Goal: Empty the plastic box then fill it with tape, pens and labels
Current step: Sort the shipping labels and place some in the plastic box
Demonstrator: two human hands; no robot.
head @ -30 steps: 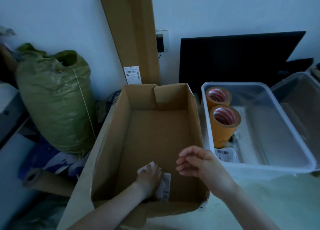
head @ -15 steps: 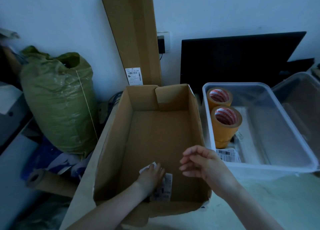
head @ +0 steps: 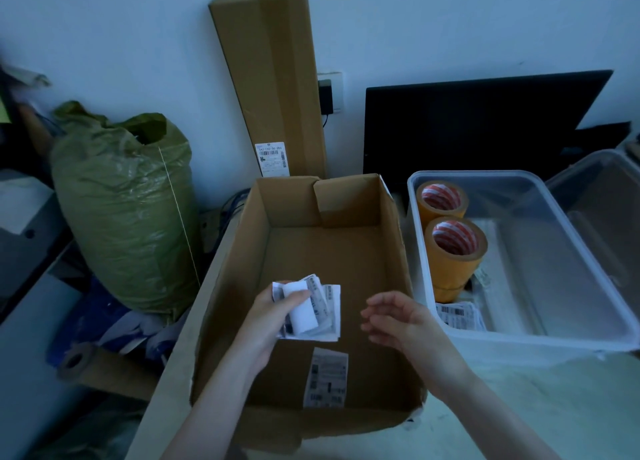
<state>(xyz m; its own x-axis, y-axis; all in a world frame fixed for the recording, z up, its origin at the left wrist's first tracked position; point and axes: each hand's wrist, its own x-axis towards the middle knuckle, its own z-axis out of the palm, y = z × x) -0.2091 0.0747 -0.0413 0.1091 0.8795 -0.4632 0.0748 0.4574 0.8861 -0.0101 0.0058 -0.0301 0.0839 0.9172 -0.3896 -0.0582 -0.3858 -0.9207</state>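
My left hand (head: 273, 315) grips labels (head: 311, 309); the plastic box (head: 519, 338) lies right, nearer my open right hand (head: 398, 317).

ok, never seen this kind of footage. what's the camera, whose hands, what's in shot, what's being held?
There is no robot here. A person wears one wide-angle camera on the head, looking forward and down, so the arms entering from the bottom are their own.

The left hand holds a bunch of paper labels in its grip, above the open cardboard box. One more label lies flat on the box floor. The right hand is open and holds nothing.

To the right sits the clear plastic box. It contains two rolls of tape along its left side and some labels at the near corner. No pens are visible.

A green sack stands at the left.
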